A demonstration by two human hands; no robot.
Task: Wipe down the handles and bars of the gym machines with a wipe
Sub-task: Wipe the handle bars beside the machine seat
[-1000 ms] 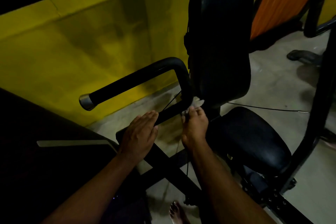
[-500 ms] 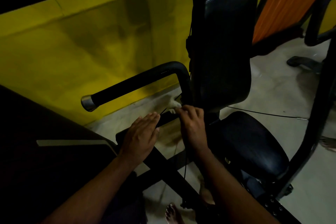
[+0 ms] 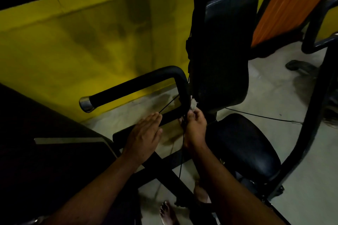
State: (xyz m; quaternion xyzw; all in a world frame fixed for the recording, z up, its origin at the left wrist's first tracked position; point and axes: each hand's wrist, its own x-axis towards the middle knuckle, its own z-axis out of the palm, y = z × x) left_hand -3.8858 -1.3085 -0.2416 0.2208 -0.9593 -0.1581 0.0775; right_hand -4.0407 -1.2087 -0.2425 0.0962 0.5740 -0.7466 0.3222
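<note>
Head view, dim gym. At centre frame the right hand curls its fingers round a white wipe, pressing it against the upright leg of a bent black handle. The wipe looks soft, light and crumpled, best bunched in the fingertips. The handle looks rigid, foam-sleeved and chrome-capped. Just left, the left hand lies flat, fingers straight, on a lower bar.

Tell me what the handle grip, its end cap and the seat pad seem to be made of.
Handle grip: probably foam or rubber, matte black, no glare.
End cap: likely chromed metal, bright mirror-like highlights.
Seat pad: seemingly vinyl upholstery, dark with soft sheen.
</note>
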